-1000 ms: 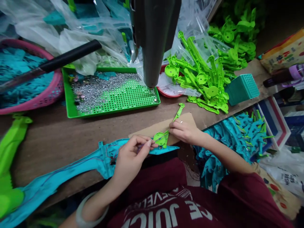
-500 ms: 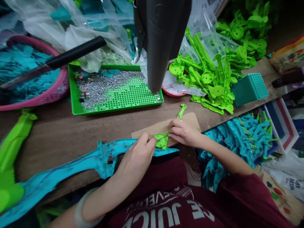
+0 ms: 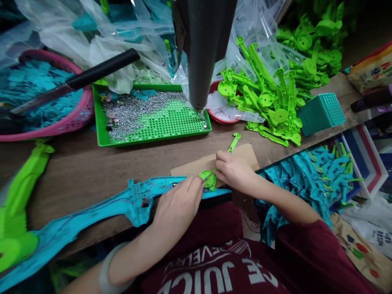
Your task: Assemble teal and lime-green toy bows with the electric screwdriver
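The right hand is pinching the lever by its arm, holding its disc flat on the blue part between both hands. The left hand is pressing there, fingers bent — its grip I cannot tell.

A toy-assembly workshop — heaps of green plastic parts, a screw tray, a press over the bench.

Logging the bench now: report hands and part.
Left hand down on teal frame, fingertips at green lever. Right hand pinching the lever's arm. Nothing between them; lever lies over cardboard.
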`<state>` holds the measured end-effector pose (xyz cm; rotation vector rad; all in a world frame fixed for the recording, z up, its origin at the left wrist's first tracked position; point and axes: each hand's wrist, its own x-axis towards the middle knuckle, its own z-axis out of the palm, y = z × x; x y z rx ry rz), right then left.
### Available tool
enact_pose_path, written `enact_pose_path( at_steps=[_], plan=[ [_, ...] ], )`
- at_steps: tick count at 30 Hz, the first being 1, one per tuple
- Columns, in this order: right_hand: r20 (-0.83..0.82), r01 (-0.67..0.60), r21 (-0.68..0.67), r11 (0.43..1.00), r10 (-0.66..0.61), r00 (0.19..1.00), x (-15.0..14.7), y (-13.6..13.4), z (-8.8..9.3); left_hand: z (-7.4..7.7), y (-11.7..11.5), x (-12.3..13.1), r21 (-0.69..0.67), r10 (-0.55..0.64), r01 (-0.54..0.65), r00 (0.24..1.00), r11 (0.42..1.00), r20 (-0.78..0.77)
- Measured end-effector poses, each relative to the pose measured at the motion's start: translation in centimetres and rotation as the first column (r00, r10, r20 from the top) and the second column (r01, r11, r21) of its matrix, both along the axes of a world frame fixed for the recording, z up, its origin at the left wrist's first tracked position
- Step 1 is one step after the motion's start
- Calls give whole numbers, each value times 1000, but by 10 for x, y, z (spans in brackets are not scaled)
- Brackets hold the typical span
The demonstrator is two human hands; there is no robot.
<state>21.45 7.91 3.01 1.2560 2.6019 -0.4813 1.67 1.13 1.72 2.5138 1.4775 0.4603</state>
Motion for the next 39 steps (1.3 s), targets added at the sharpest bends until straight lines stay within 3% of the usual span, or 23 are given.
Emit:
enact_pose_path(
  at_steps=[8,12,16,18,21,23,26,31,35,39],
  plan=[
    [43,-7,26,1000,6,999,-2,-1,2,-1,-1,-7,-55,-57,64,992,996,115],
    [13,-44,122,992,42,999,0,-5,-2,-2,2,-7,-204,-42,75,986,976,164],
    [-26,-78,177,981,84,996,3,-7,-5,1,9,-8,-432,76,66,950,900,302],
    [-32,-81,176,981,87,996,4,-7,-6,3,11,-8,-490,63,74,964,869,258],
    [-32,-78,167,983,85,996,4,-7,-7,8,11,-7,-483,-23,17,1000,875,-8],
    [-47,-83,184,979,94,995,3,-8,-8,11,12,-7,-471,-57,-34,982,881,-179],
    [-122,-160,243,957,194,973,4,-8,-14,17,17,-8,-481,-91,-64,952,874,-292],
    [-267,-356,319,879,443,855,15,-4,-26,22,34,-10,-543,-91,-79,956,836,-278],
    [-293,-340,333,880,439,849,18,-10,-25,21,44,-16,-574,-105,-29,974,818,-199],
    [-250,-262,328,908,351,903,5,-21,-16,17,46,-24,-521,-150,38,973,853,-175]
  ],
)
